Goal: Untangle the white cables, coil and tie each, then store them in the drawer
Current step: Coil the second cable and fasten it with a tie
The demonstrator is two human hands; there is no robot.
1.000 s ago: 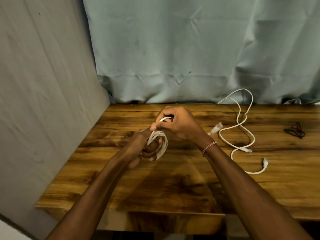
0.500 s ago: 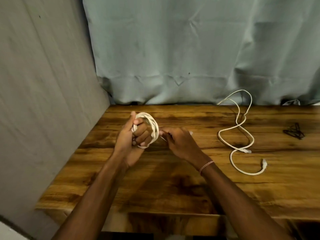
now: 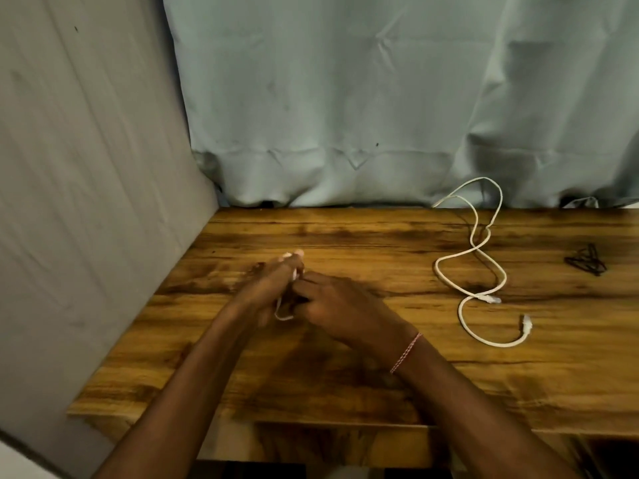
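Observation:
Both hands meet over the left middle of the wooden table [image 3: 345, 392]. My left hand [image 3: 266, 288] grips a coiled white cable [image 3: 284, 316]; only a small loop shows below the fingers and a white tip above them. My right hand [image 3: 342, 305] presses against the coil with its fingers curled on it. A second white cable [image 3: 484, 267] lies loose in curves on the table at the right, both plugs near its lower end. The drawer is not in view.
A small bunch of black ties [image 3: 587, 261] lies at the far right of the table. A grey wall [image 3: 86, 202] stands on the left and a pale green curtain [image 3: 380, 98] hangs behind the table.
The left hand has lowered and turned over, so the coil that stood open in view is now mostly hidden. The right hand has moved in against it.

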